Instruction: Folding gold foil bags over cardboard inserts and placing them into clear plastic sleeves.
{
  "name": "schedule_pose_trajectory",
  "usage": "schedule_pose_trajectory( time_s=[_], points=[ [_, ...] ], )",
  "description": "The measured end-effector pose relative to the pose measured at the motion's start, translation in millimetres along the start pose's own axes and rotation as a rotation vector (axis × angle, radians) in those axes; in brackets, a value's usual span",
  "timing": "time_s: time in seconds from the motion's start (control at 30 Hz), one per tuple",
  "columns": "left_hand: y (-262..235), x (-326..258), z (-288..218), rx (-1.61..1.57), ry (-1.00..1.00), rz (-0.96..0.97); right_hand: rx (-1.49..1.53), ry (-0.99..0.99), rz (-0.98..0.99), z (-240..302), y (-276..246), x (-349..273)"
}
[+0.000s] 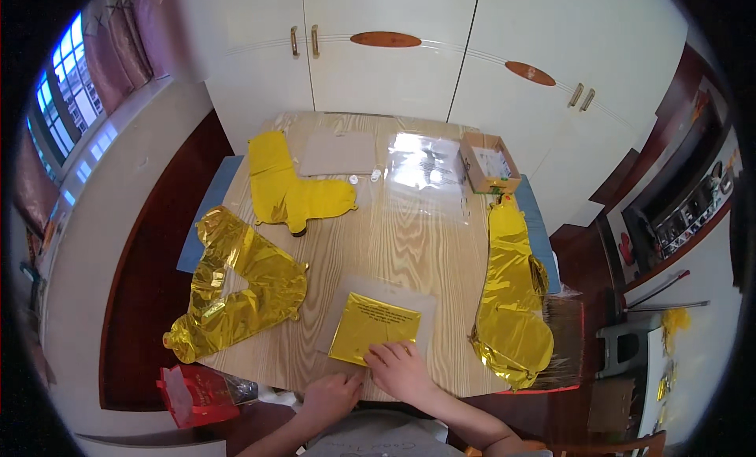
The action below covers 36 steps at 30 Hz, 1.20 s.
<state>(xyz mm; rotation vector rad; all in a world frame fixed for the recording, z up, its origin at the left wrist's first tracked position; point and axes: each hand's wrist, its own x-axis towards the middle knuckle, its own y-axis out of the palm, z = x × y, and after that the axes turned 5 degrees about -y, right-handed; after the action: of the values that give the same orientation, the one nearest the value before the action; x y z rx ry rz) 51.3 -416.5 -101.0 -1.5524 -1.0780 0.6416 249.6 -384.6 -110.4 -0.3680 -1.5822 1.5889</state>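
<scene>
A folded gold foil balloon [376, 325], a flat square with dark print, lies on a pale, see-through plastic sheet [425, 307] near the table's front edge. The fingers of my right hand [398, 370] are bent over the balloon's lower right edge and grip it there. To the left, my left hand [332, 395] is closed at the front edge, just below the balloon's lower corner. Its fingertips are pressed together, and whatever they hold is too small to make out.
Flat foil balloons lie around the wooden table [394, 248]: a triangular gold one [268, 280] at left, an angled yellow one [272, 181] behind it, a long gold one [508, 291] at right. Farther back are a beige card [339, 154], a clear sheet [425, 169] and an open cardboard box [490, 161].
</scene>
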Motion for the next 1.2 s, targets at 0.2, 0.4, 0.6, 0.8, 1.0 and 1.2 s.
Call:
schedule_pose_trajectory(
  time_s=[0.2, 0.4, 0.6, 0.8, 1.0, 1.2],
  points=[
    [6, -3, 8, -0.013, 0.011, 0.029, 0.041, 0.058, -0.027, -2, 4, 4],
    [-13, 6, 3, 0.000, 0.042, -0.013, 0.042, 0.092, -0.021, -3, 2, 11],
    [-10, 4, 12, -0.016, 0.059, 0.011, -0.028, -0.039, 0.043, -9, 3, 19],
    [-11, 3, 9, 0.019, 0.060, -0.039, -0.044, -0.079, 0.093, -9, -5, 24],
    [-10, 4, 11, -0.020, 0.076, -0.024, -0.140, -0.049, 0.028, -7, 13, 25],
    [-12, 3, 14, -0.040, 0.090, -0.004, 0.036, -0.021, 0.058, -16, -5, 27]
  ],
)
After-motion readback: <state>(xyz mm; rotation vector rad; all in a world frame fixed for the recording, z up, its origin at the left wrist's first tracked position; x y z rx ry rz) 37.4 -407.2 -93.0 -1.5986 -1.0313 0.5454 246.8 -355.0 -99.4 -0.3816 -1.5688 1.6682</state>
